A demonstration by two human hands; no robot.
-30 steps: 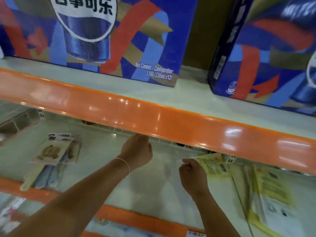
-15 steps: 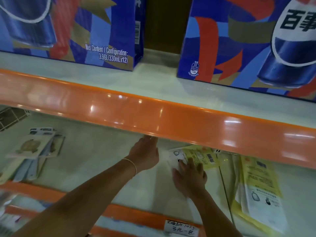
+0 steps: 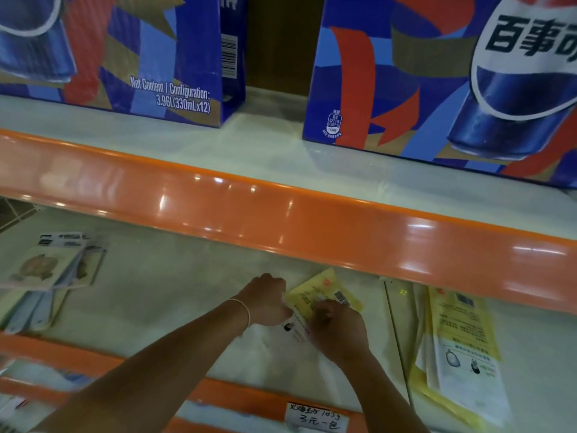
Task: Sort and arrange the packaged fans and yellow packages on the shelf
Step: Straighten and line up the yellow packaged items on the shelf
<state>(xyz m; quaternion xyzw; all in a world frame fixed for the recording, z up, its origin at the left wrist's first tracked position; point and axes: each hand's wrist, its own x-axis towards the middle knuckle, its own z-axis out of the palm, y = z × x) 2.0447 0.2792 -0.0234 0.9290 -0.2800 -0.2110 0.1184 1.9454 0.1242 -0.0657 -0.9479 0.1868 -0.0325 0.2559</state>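
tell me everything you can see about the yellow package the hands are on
The flat yellow plastic package lies on the pale lower shelf, just under the orange shelf edge. It looks thin and glossy, with small dark print, a barcode near its right corner and a white lower part. It sits skewed, one corner pointing toward the back. The left hand grips its left edge; the right hand covers its lower right part, fingers curled onto it.

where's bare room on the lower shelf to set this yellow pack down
Bare shelf lies between the fan packs at left and both hands on the yellow pack. Right of the divider, yellow stack crowds it.
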